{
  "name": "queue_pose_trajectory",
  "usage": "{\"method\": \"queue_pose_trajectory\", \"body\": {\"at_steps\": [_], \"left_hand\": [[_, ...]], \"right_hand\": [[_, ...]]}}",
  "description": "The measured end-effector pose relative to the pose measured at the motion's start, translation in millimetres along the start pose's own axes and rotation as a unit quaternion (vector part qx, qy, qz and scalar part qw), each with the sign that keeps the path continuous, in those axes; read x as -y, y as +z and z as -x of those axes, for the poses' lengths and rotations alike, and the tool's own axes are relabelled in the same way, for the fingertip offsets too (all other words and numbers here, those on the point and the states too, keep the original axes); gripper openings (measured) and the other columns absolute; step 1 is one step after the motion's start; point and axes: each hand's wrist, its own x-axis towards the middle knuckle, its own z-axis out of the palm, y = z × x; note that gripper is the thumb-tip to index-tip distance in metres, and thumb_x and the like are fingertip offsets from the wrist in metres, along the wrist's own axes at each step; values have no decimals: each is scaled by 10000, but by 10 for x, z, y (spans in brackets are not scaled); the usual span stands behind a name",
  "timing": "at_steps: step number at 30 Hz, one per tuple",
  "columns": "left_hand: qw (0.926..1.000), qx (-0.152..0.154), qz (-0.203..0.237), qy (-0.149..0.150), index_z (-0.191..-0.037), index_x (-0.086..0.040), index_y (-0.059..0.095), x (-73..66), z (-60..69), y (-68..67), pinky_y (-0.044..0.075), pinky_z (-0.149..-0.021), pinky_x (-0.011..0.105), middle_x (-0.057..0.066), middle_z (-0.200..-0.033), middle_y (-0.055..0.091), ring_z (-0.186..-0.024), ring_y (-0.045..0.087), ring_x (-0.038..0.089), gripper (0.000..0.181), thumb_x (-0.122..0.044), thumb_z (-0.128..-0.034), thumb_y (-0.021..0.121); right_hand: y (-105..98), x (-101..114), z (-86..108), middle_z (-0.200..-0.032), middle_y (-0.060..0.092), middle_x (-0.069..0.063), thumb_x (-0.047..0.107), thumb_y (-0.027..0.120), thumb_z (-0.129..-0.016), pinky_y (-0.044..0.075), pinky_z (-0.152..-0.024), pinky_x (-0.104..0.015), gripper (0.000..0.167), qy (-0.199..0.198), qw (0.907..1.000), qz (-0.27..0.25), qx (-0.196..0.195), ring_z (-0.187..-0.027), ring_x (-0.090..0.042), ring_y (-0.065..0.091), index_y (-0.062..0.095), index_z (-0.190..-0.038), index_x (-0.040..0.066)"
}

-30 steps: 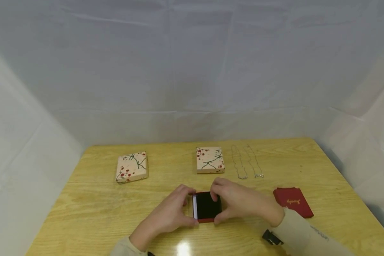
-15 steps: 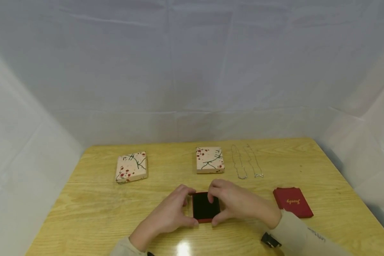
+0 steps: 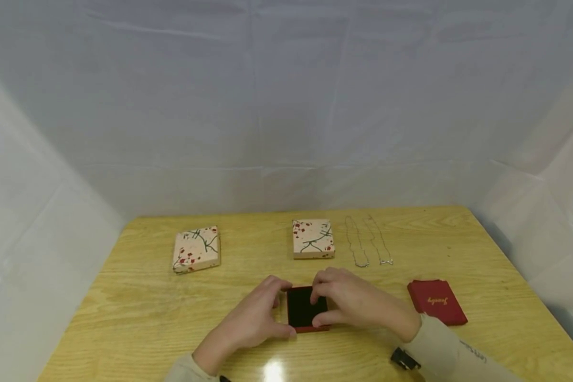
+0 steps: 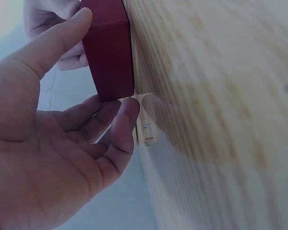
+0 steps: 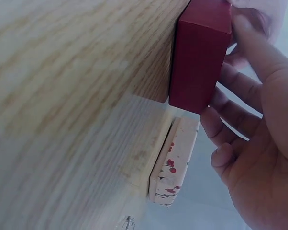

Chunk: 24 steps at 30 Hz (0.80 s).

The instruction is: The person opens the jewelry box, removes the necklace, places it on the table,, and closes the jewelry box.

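Dark red walls and a black lining make up the open box (image 3: 307,329) on the wood-grained surface (image 3: 148,318). To its left, the left hand (image 3: 255,313) grips it between thumb and fingers; at its right, the right hand (image 3: 350,300) reaches over the lining with bent fingers, and whether these pinch or only press I cannot tell. Directly beyond the box is a closed floral box (image 3: 312,237); another floral box (image 3: 196,249), also closed, lies beyond it to the left. Beyond it to the right, two silvery necklaces (image 3: 386,262) are laid out lengthwise. Well to its right is a red pouch (image 3: 436,301) lettered "Jewelry" in gold, upside down, with the right forearm between them. Writing on the right sleeve (image 3: 458,350) is too blurred to read.
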Motion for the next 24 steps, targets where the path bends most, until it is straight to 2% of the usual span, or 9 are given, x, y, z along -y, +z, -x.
{"method": "queue_pose_trajectory", "body": {"at_steps": [6,14,24], "left_hand": [[10000,-9,-6,6,-1473,-47,546,-1,3,3,521,-856,346,-43,-1238,572,-1041,555,188,870,-395,-787,953],[10000,-31,-13,-18,-1471,-49,548,-17,9,5,529,-861,349,-40,-1235,577,-1034,566,184,875,-382,-775,960],[10000,-22,37,-54,-1482,-50,542,-27,13,7,529,-869,356,-39,-1236,577,-1045,562,187,875,-370,-781,956]], "right_hand": [[-9,18,-19,-1126,653,113,429,799,-960,538,-964,-394,239,33,9999,118,-2,-1042,-79,589,781,-1089,229],[3,44,-51,-1085,678,117,402,844,-924,536,-946,-397,221,40,9993,374,-5,-1013,-76,596,795,-1050,227],[-2,76,-65,-1041,705,109,396,861,-906,534,-856,-370,227,47,9984,563,3,-976,-64,627,813,-1026,209]]}}
